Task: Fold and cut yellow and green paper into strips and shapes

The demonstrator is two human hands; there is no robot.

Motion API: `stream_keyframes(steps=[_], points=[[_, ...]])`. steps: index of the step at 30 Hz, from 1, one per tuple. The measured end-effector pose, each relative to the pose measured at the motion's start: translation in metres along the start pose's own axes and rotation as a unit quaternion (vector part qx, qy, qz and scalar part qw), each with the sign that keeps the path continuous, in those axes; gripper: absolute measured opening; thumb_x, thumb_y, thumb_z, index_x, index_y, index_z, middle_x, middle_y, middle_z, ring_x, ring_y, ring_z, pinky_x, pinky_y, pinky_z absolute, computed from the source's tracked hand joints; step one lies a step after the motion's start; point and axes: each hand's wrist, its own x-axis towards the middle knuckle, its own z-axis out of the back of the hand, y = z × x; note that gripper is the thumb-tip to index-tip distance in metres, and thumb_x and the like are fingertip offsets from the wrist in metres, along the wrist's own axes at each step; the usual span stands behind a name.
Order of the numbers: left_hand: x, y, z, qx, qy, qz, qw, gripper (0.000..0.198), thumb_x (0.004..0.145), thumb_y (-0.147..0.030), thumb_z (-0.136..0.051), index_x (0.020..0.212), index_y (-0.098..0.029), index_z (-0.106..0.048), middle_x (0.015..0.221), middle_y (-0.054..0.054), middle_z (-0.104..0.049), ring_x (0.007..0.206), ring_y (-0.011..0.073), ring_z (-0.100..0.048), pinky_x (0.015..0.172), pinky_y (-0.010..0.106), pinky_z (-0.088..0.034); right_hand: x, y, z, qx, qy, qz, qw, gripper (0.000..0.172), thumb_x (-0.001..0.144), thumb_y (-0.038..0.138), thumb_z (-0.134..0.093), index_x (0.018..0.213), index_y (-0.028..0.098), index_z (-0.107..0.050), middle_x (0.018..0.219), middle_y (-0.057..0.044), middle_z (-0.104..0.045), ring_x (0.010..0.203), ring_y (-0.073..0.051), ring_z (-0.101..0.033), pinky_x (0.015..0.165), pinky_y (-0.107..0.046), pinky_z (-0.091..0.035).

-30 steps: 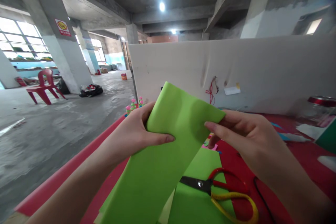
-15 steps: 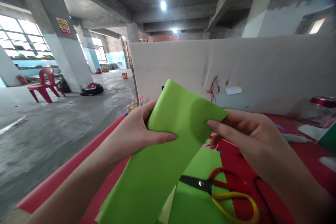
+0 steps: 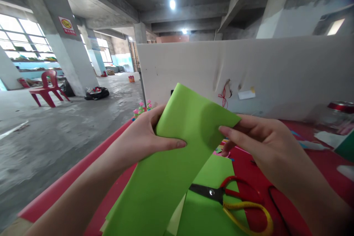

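A long strip of bright green paper (image 3: 177, 143) is held up over the red table (image 3: 298, 166). My left hand (image 3: 143, 138) grips its left edge, thumb lying across the front and fingers curled behind. My right hand (image 3: 257, 143) pinches the strip's upper right corner, thumb in front. Below the strip lies another green sheet (image 3: 204, 206) flat on the table. Scissors (image 3: 232, 199) with a red and a yellow handle rest on that sheet and the table, blades pointing left, just under my right wrist.
A white partition board (image 3: 276, 73) stands behind the table. A red-lidded jar (image 3: 337, 114) and paper scraps sit at the right. Small pink and green flower shapes (image 3: 141, 110) stand at the table's far left corner. A red plastic chair (image 3: 45, 88) stands on the concrete floor left.
The strip and both hands have risen very slightly; the grips are unchanged.
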Motion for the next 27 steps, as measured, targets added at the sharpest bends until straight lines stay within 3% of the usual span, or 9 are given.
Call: stream_keyframes(steps=[13,19,23,27], points=[[0.0,0.002,0.002,0.02,0.007,0.0,1.0,0.053,0.06,-0.021,-0.074,0.108,-0.031,-0.053,0.098,-0.004,-0.067,0.082,0.0216,-0.066,0.067,0.03,-0.058,0.001,0.0,-0.001,0.005,0.002,-0.008,1.0,0.02,0.076,0.021,-0.06,0.088,0.035,-0.069,0.063,0.009,-0.066,0.056,-0.002,-0.056,0.05,-0.004,-0.047],[0.005,0.002,0.005,-0.035,0.029,0.035,0.998,0.052,0.062,-0.02,-0.073,0.109,-0.031,-0.055,0.097,-0.003,-0.067,0.081,0.0212,-0.066,0.066,0.031,-0.057,0.003,-0.002,0.0,0.034,-0.027,-0.054,0.998,0.014,0.073,0.025,-0.063,0.084,0.028,-0.07,0.068,0.004,-0.068,0.059,-0.008,-0.06,0.051,-0.015,-0.053],[0.02,0.013,0.016,-0.069,0.059,0.085,0.992,0.023,0.064,-0.028,-0.071,0.084,-0.019,-0.067,0.081,0.001,-0.069,0.069,0.015,-0.064,0.063,0.025,-0.054,0.011,-0.011,0.012,0.025,-0.052,-0.101,0.993,0.008,0.07,0.024,-0.065,0.075,0.025,-0.071,0.066,0.003,-0.068,0.056,-0.009,-0.062,0.052,-0.016,-0.051],[0.038,0.032,0.027,-0.045,0.012,0.079,0.996,0.018,0.06,-0.031,-0.073,0.064,-0.014,-0.067,0.056,-0.002,-0.06,0.05,0.0045,-0.052,0.047,0.013,-0.043,0.023,-0.029,0.028,0.086,-0.054,-0.132,0.986,0.005,0.07,0.023,-0.065,0.069,0.025,-0.07,0.066,0.002,-0.068,0.056,-0.01,-0.061,0.058,-0.021,-0.052]])
